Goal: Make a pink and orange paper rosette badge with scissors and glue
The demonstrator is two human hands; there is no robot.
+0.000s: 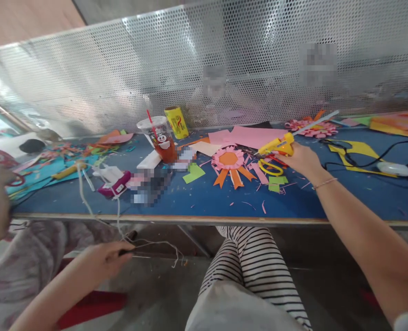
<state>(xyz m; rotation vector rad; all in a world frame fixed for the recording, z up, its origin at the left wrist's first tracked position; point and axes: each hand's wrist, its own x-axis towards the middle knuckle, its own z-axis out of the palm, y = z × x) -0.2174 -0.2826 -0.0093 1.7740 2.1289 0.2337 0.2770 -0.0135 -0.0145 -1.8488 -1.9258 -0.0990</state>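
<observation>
Lower left, nearest me: left hand [116, 255] pinched on a dark cord end [126, 251], detail too blurred to tell. Mid-frame, on the blue table [211, 200]: rosette [229, 161], pink ruffle, orange centre and three tails in place; judged largely assembled. Just right: right hand [302, 158] wrapped round a yellow glue gun [277, 145], nozzle near the rosette, apart. Behind: pink sheets [257, 138]; whether more gets added, cannot tell. Upper right: second ruffled piece [324, 131].

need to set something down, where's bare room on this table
On the blue table, mostly bare: the strip in front of the green paper, and the patch between the right forearm and yellow paper. Crowded: around the rosette, glue gun and left end's paper scraps.
</observation>
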